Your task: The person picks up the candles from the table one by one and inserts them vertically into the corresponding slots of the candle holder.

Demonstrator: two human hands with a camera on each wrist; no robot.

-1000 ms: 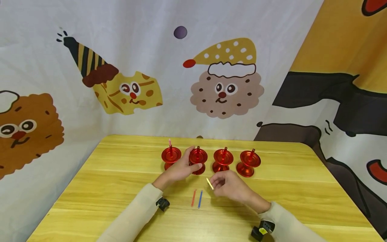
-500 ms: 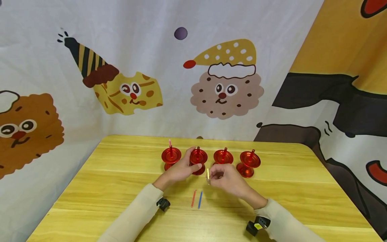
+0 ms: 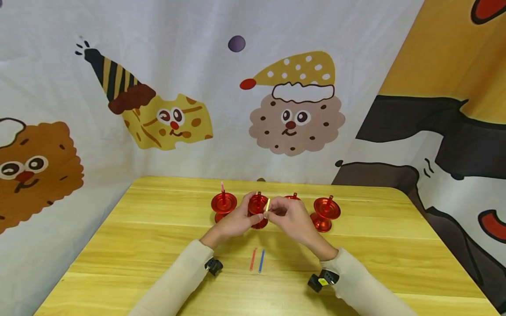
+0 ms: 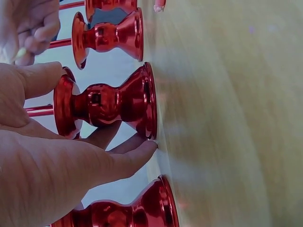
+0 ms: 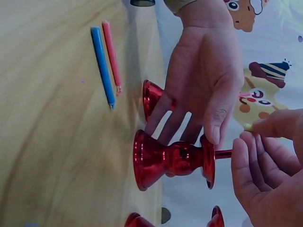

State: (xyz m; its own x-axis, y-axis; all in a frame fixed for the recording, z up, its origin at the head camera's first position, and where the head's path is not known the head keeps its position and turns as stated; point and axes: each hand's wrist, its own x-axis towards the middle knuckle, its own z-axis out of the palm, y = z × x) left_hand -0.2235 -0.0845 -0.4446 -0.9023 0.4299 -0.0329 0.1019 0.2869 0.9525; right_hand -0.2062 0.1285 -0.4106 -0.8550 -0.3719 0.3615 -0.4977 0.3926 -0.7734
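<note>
My left hand (image 3: 233, 221) holds the second red metal candlestick (image 3: 256, 205) from the left, its thumb on the dish rim and its fingers behind the body. In the left wrist view this candlestick (image 4: 104, 104) stands upright on the table, which appears sideways there. My right hand (image 3: 291, 218) pinches a thin yellow candle (image 3: 268, 204), held nearly upright in front of that candlestick's dish. Only a small end of the yellow candle (image 5: 248, 126) shows between the fingers in the right wrist view. The candlestick's thin red tube (image 5: 224, 154) points toward the right hand.
On the left, another candlestick (image 3: 223, 203) carries a pink candle (image 3: 222, 186). The third candlestick (image 3: 294, 197) is partly behind my right hand; a further candlestick (image 3: 326, 208) stands right. A red candle (image 3: 253, 259) and a blue candle (image 3: 262, 260) lie on the wooden table (image 3: 158, 210).
My right hand has moved up and left with the yellow candle, turning it from slanted to nearly upright near the second candlestick. My left hand has stayed in place.
</note>
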